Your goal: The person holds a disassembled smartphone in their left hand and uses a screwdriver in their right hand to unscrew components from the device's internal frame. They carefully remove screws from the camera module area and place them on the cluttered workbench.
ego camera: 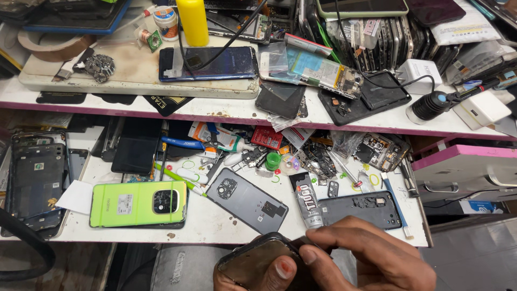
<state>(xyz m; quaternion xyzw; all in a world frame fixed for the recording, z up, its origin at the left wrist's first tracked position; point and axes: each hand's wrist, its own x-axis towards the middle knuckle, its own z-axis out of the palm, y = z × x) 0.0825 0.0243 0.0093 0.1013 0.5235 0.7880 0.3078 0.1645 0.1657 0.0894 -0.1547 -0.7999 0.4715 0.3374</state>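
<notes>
Two bare hands meet at the bottom edge of the view, and we start at their fingertips. Our left hand point(253, 276) curls under a dark phone point(258, 261), its thumb pressed flat on the glossy face, so the fingers are closed around the device. Our right hand point(371, 258) comes in from the right with its fingers bent together, the forefinger tip touching the phone's upper right edge; we cannot tell whether anything small is pinched between them. The phone sits tilted, held in the air below the front lip of the white workbench point(215, 221).

Moving outward, just beyond the hands lie a black tube of glue point(308, 200), a dark grey back cover point(360, 209) and a second grey back cover point(246, 200). Further left rests a lime green phone point(139, 203), camera side up. Small screws, rings and circuit parts are scattered behind them. On the shelf above sit a blue phone point(209, 63) and a yellow bottle point(192, 21).

We judge the risk to be a slip: the phone has nothing beneath it, and a hard push at its edge could send it falling or crack the glass.
</notes>
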